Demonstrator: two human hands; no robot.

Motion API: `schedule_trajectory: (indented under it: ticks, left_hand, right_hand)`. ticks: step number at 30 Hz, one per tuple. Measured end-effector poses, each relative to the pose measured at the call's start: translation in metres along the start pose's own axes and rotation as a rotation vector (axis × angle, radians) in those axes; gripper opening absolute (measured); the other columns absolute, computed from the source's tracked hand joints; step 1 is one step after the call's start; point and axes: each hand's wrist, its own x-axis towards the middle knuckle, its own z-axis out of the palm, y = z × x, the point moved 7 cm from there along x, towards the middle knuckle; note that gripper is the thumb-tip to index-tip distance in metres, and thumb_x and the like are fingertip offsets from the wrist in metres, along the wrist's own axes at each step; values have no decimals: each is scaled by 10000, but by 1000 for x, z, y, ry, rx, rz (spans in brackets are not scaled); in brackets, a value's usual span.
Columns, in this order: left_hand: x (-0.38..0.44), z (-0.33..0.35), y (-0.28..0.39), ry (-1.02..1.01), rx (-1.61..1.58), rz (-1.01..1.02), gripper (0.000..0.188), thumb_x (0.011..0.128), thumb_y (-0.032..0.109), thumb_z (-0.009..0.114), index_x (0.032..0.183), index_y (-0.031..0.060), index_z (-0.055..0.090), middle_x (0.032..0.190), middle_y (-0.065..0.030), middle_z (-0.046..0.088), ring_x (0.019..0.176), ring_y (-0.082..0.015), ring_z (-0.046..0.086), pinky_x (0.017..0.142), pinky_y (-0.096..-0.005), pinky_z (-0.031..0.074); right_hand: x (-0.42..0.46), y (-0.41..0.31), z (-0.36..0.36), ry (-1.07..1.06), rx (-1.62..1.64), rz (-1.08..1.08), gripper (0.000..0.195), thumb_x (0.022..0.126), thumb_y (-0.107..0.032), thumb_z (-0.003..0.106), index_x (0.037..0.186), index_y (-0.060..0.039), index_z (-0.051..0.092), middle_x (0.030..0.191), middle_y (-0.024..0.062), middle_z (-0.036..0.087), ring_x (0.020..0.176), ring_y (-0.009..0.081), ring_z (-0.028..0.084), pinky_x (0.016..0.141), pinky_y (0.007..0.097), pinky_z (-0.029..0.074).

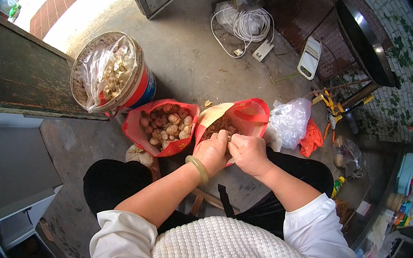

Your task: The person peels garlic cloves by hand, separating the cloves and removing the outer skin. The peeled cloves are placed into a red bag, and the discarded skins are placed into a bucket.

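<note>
My left hand [213, 152], with a pale bangle at its wrist, meets my right hand [249, 154] over the near edge of a red bag [257, 111] on the right. The fingers of both pinch a small item between them, mostly hidden, perhaps a garlic bulb or clove. Brownish, loose matter lies inside that bag. Touching it on the left stands another red bag [131, 128], holding many round bulbs or cloves [172, 129], some brownish pink and some whitish. Behind it is a bucket [146, 88] with a clear plastic bag [99, 70] and dry papery skins [119, 70].
To the right lie a clear plastic bag [291, 121] and an orange-red bag [310, 138]. Farther back are a coiled white cable [255, 24], a power strip [263, 50] and a white grater [310, 58]. A large wok [363, 43] leans by the wall. Yellow-handled tools [330, 106] lie below it.
</note>
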Motion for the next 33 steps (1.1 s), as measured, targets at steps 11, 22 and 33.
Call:
schedule_trajectory:
  ticks: [11,22,33]
  left_hand:
    - [10,2,-41,57,-446,-71,485,761,149,745,1107,-19,448,1003,-255,623,963,-363,634,827,-412,498]
    - [7,10,-68,-39,-568,-246,518,759,103,794,1178,19,502,1018,-70,633,944,-140,599,839,-292,500]
    - [-21,-21,-48,-25,-513,-260,521,738,92,762,1186,-18,519,1029,-124,655,958,-179,634,840,-316,503]
  right_hand:
    - [6,0,-9,44,96,71,250,881,-228,585,723,-39,545,701,171,613,667,371,613,585,452,477]
    - [8,34,10,-249,-170,260,571,868,-332,606,1315,-9,460,776,185,671,689,352,656,663,457,509]
    - [14,4,60,-417,789,374,443,887,-170,650,1249,32,494,938,62,634,645,107,596,537,256,488]
